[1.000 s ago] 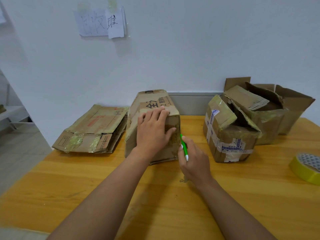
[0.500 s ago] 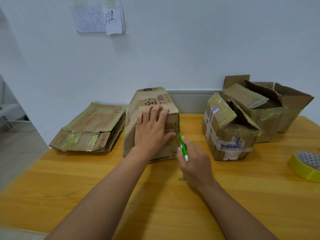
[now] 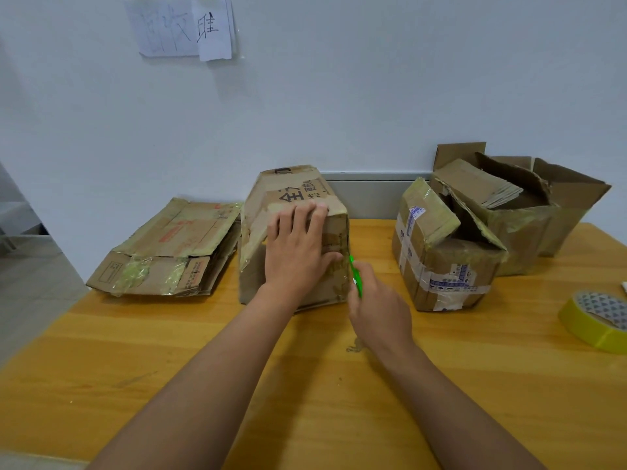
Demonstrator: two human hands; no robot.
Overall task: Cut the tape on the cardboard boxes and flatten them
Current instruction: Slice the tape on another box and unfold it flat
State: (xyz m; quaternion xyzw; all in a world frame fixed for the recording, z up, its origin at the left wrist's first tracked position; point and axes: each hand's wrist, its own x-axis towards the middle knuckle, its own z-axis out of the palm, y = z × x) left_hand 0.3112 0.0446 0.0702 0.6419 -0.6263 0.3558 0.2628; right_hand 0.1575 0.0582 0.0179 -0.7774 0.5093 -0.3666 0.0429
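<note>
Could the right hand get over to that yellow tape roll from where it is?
Probably yes. The right hand grips a green cutter, but only bare table lies between it and the yellow tape roll; the taped box sits farther back.

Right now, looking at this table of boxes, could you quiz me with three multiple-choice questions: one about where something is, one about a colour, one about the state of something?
1. Where does the flattened cardboard lie?
A. Left of the box being worked on
B. On top of the tape roll
C. On the floor

2. What colour is the cutter in the right hand?
A. Red
B. Green
C. Black

3. What is the left hand doing?
A. Hanging off the table
B. Holding the tape roll
C. Pressing on the middle box with fingers spread flat

Answers:
1. A, the flat pile sits on the table beside that box, on its left.
2. B, a bright green handle shows above the right hand's fingers, at the box's right edge.
3. C, the palm lies on the box's near face; the tape roll sits untouched at far right.
</note>
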